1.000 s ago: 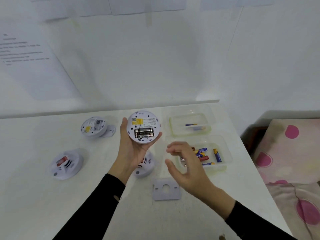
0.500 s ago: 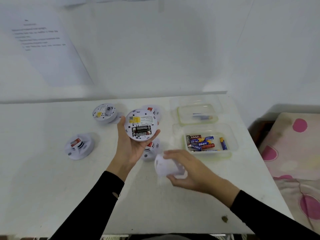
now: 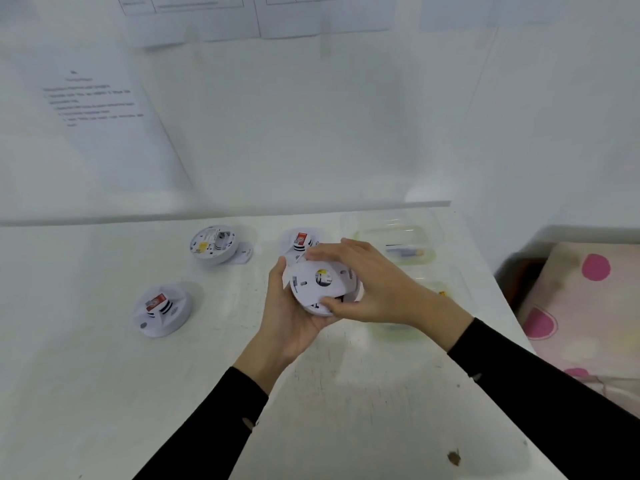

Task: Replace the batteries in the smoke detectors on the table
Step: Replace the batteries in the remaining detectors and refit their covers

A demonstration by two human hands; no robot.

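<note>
Head view: left hand [image 3: 287, 317] and right hand [image 3: 374, 285] meet on the held detector [image 3: 316, 309] above the white tabletop [image 3: 104, 375]
Held detector: back side up, lying in the palm of the left hand; only its near rim shows from under the backplate [image 3: 311, 285]
Left hand: cupped beneath and to the left of the held detector, thumb [image 3: 280, 270] upright against its left rim; the fingers underneath are hidden
Backplate: round white plate lying on top of the held detector, slightly askew to its rim; a yellow label shows through its centre hole
Right hand: reaches in from the right of the held detector and grips the backplate, fingers curled over the far edge, thumb pressed on the near edge
Red-label detector [image 3: 299, 240]: just behind the held detector, face up on the tabletop, partly covered by the right hand's fingertips
Open detector [image 3: 213, 244]: behind and to the left of the held detector, back side up, with a loose plate [image 3: 245, 254] touching its right side
Left detector [image 3: 161, 311]: well to the left of the held detector, face up, red label on top
Far container [image 3: 394, 233]: clear plastic, behind and to the right of the held detector; a battery [image 3: 405, 251] lies in it, too blurred to count more
Near container [image 3: 391, 332]: just right of the held detector, mostly hidden under the right wrist; contents cannot be told
Bed [image 3: 588, 299]: far to the right of the held detector, past the tabletop edge, pink-spotted cover
Printed sheet [image 3: 104, 116]: on the wall, behind and left of the held detector
</note>
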